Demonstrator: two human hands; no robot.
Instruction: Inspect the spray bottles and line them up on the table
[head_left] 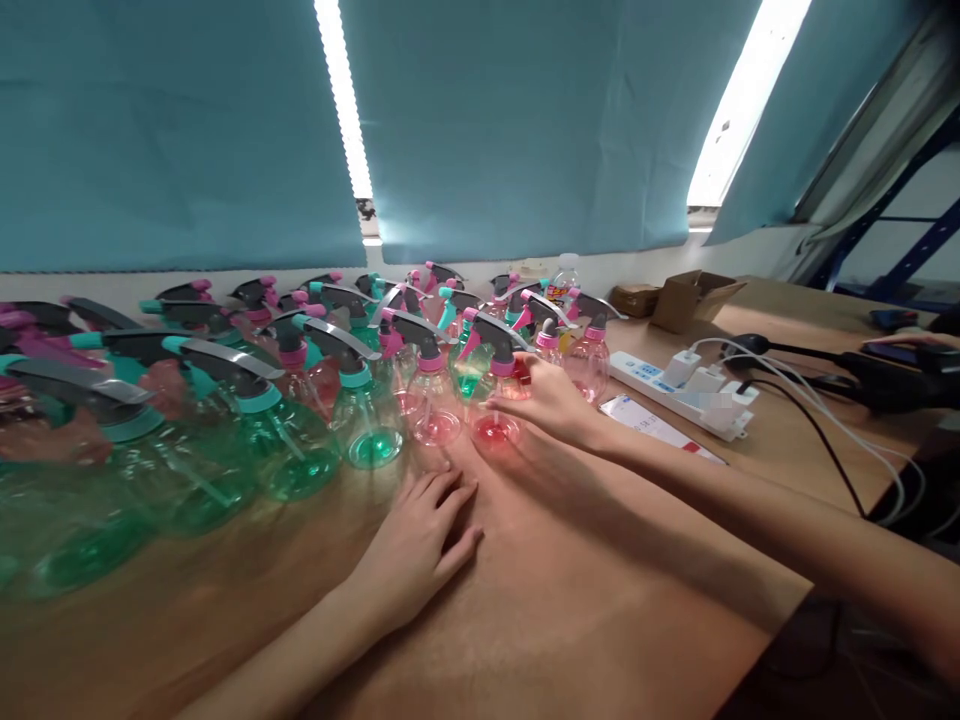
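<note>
My right hand [546, 395] is wrapped round the side of a pink spray bottle [495, 428] with a pink and grey trigger head, standing upright on the table. Palm down on the wood lies my left hand [420, 540], fingers spread and holding nothing. Just beyond its fingertips stand another pink spray bottle [433, 425] and a green spray bottle [367, 430] with a turquoise collar. More green bottles, among them one with a grey lever [289, 450], line the table's left side. Part of the gripped bottle is hidden behind my right fingers.
A white power strip [679, 385] with plugs and cables sits at the right, beside a printed card [652, 425]. Behind it are an open cardboard box [690, 300] and a clear bottle with a white cap [568, 275]. Black equipment [862, 370] and part of another person's hand [919, 338] show far right.
</note>
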